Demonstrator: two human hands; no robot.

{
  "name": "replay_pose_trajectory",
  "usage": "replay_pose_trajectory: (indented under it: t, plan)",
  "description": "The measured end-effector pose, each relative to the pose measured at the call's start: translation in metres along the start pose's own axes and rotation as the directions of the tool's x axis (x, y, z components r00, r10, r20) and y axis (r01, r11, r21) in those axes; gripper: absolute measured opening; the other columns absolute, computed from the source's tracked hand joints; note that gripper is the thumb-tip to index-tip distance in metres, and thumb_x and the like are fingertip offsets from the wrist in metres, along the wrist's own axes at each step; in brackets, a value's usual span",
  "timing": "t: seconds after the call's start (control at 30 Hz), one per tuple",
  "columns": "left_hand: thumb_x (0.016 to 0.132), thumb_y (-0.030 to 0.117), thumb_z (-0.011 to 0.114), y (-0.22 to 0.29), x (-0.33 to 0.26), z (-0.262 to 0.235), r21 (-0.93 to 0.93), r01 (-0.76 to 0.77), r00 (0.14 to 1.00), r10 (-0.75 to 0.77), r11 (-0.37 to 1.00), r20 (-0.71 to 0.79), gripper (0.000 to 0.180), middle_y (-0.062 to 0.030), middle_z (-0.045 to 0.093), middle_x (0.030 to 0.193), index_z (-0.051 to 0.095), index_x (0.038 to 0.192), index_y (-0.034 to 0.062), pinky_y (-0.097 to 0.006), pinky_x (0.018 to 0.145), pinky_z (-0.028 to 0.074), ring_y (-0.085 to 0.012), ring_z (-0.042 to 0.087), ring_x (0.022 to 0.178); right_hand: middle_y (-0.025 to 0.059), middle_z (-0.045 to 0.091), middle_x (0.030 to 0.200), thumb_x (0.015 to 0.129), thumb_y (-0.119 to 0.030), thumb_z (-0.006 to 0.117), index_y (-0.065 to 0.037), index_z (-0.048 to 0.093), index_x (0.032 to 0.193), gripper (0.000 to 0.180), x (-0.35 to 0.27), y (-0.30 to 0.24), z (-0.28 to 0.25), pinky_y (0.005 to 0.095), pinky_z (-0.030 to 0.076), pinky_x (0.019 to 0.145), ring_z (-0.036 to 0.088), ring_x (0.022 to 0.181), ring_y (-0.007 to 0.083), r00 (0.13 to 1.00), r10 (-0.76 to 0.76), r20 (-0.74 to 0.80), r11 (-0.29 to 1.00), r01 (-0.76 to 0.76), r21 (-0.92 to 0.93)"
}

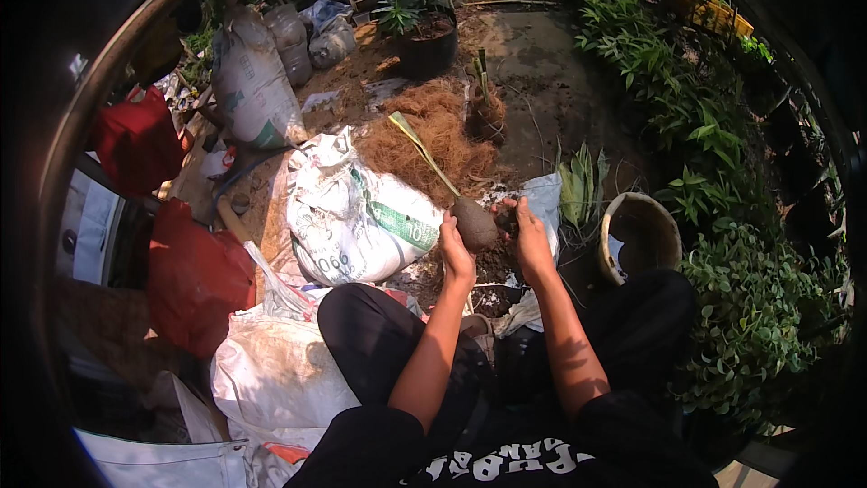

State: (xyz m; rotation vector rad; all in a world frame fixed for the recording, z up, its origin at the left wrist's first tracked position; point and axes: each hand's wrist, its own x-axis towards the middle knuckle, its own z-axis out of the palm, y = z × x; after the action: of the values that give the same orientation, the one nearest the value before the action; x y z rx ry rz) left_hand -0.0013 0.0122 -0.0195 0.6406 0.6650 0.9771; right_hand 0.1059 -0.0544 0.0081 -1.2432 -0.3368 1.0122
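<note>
In front of me is a rounded, mud-brown root ball (474, 225) with a pale green cut stem (423, 156) rising from it toward the far left. My left hand (458, 251) cups its left side, fingers closed against it. On the other side, my right hand (533, 233) has its fingers bent around a dark clump of soil (506, 214) by the ball's right face. Loose dark soil (495, 269) lies beneath. Beyond the stem spreads a heap of brown coconut fibre (424, 131), and a second cut-stem plant with a fibre-covered base (488, 111) stands beside that heap.
A white printed sack (348, 217) slumps at the left, near red bags (194, 276). Right of my hands are cut leaves (582, 183) and a round pale-rimmed pot (675, 217). Dense green plants (677, 118) line the right side. A black potted plant (427, 53) stands farther off.
</note>
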Motion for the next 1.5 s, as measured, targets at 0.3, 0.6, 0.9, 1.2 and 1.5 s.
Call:
replay_pose_trajectory:
  t: [0.3, 0.6, 0.9, 1.2, 1.5]
  plan:
    - [0.094, 0.015, 0.064, -0.003, -0.003, 0.009, 0.365, -0.192, 0.966, 0.11, 0.911, 0.233, 0.056, -0.0101, 0.054, 0.127, 0.038, 0.141, 0.0005, -0.03, 0.099, 0.041, -0.0183, 0.053, 0.114, 0.0137, 0.059, 0.128, 0.104, -0.051, 0.029, 0.001, 0.048, 0.136, 0.064, -0.002, -0.004, 0.002, 0.0333, 0.04, 0.102, 0.055, 0.118, 0.0219, 0.967, -0.254, -0.003, 0.952, 0.25, -0.176]
    - [0.094, 0.031, 0.065, 0.003, -0.005, 0.01, 0.342, -0.261, 0.958, 0.198, 0.903, 0.206, 0.054, -0.0108, 0.054, 0.125, 0.043, 0.135, 0.0024, -0.032, 0.097, 0.043, -0.0187, 0.054, 0.112, 0.0227, 0.051, 0.137, 0.105, -0.041, 0.031, 0.004, 0.046, 0.138, 0.057, -0.018, 0.008, 0.021, 0.0374, 0.036, 0.107, 0.048, 0.129, 0.0324, 0.824, -0.53, 0.2, 0.678, 0.554, -0.483]
    - [0.09, 0.026, 0.069, 0.009, -0.005, 0.011, 0.404, -0.24, 0.968, 0.248, 0.883, 0.034, 0.046, -0.0074, 0.062, 0.108, 0.051, 0.124, 0.0006, -0.029, 0.083, 0.047, -0.0148, 0.059, 0.094, 0.0186, 0.055, 0.135, 0.105, -0.041, 0.033, 0.004, 0.043, 0.138, 0.056, -0.014, 0.011, 0.022, 0.0333, 0.038, 0.106, 0.052, 0.125, 0.0243, 0.888, -0.432, 0.158, 0.854, 0.459, -0.244]
    - [0.092, 0.023, 0.066, 0.025, -0.026, 0.038, 0.35, -0.205, 0.979, 0.199, 0.914, 0.055, 0.035, -0.0019, 0.061, 0.101, 0.054, 0.119, 0.0028, -0.026, 0.083, 0.045, -0.0112, 0.056, 0.091, 0.0152, 0.069, 0.099, 0.104, -0.039, 0.041, 0.001, 0.055, 0.117, 0.045, 0.011, -0.052, -0.006, 0.0341, 0.047, 0.083, 0.064, 0.094, 0.0231, 0.878, -0.464, 0.12, 0.713, 0.45, -0.538]
    - [0.095, 0.024, 0.064, 0.036, -0.042, 0.05, 0.259, -0.236, 0.963, 0.188, 0.937, 0.194, 0.033, -0.0012, 0.06, 0.103, 0.055, 0.12, 0.0034, -0.025, 0.085, 0.042, -0.0101, 0.054, 0.093, 0.0216, 0.063, 0.092, 0.1, -0.036, 0.046, 0.0, 0.057, 0.104, 0.037, 0.006, -0.143, 0.003, 0.0462, 0.046, 0.08, 0.058, 0.092, 0.0408, 0.793, -0.364, 0.488, 0.074, 0.547, -0.834]
